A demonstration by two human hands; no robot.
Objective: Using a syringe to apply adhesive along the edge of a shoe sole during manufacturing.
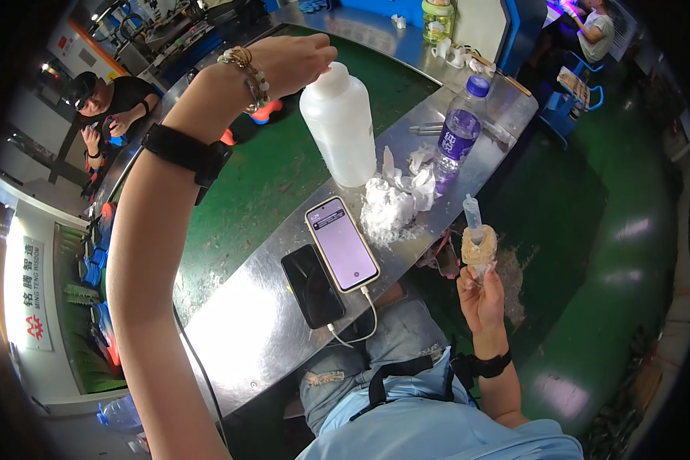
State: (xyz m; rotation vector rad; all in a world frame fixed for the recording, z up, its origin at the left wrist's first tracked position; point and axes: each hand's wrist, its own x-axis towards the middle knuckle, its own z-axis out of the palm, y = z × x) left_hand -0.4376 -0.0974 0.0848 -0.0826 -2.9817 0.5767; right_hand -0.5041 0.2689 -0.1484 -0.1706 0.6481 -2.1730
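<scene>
My left hand (303,60) reaches across the metal table, its fingers closed at the cap of a translucent white plastic bottle (339,130). The bottle stands upright near the far edge, with liquid showing in its lower part. Off the table's right side, my right hand (481,299) pinches a small piece from below: a tan, rough-looking block (479,247) with a translucent plastic nozzle (473,210) standing up out of it. What exactly this piece is, I cannot make out. Crumpled white tissue (397,201) lies just right of the white bottle.
A lit phone (342,244) and a dark phone (313,287) lie near me, with a white cable (375,314). Behind the tissue stands a purple-capped drink bottle (461,126) beside metal rods (426,129). One person (111,107) sits at far left, another (596,34) at far right.
</scene>
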